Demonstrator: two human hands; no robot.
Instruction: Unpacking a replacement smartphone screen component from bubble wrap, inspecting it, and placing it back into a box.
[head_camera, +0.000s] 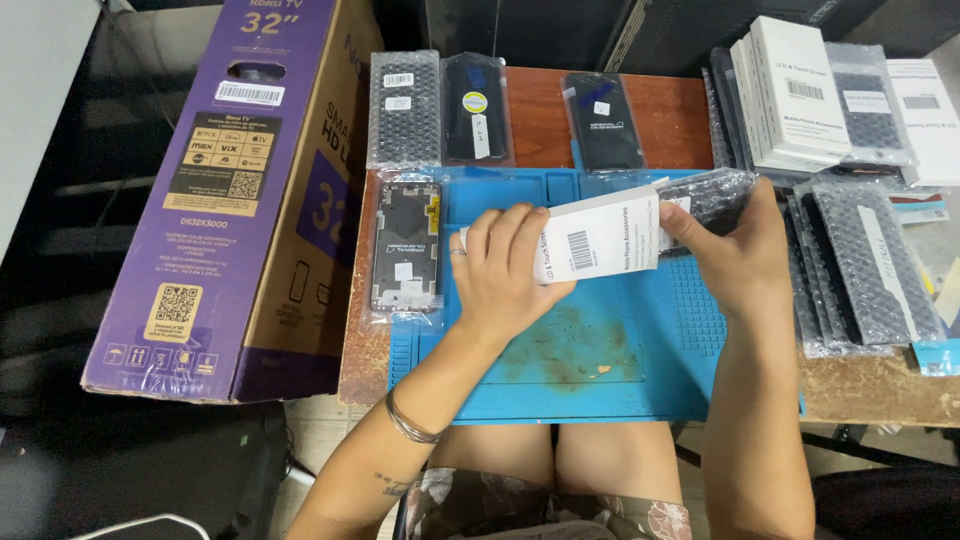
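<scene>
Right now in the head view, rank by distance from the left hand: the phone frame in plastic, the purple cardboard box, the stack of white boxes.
From the left hand:
1. Phone frame in plastic, just left of it on the table edge.
2. Purple cardboard box, farther left, off the table.
3. Stack of white boxes, far right at the back.

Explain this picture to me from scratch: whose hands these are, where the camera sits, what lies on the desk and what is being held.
There is no machine here, only a person's two bare hands, filmed by one camera worn on the head and looking down, so the arms come in from the bottom edge. The left hand grips a slim white box. The right hand holds a bubble-wrap pouch at the box's open end; whether it is going in or out cannot be told. Under the hands lies a blue work mat on a wooden table. A phone frame in a clear bag lies left of the hands, more bagged parts and white boxes lie right, and a purple cardboard box stands beside the table.
</scene>
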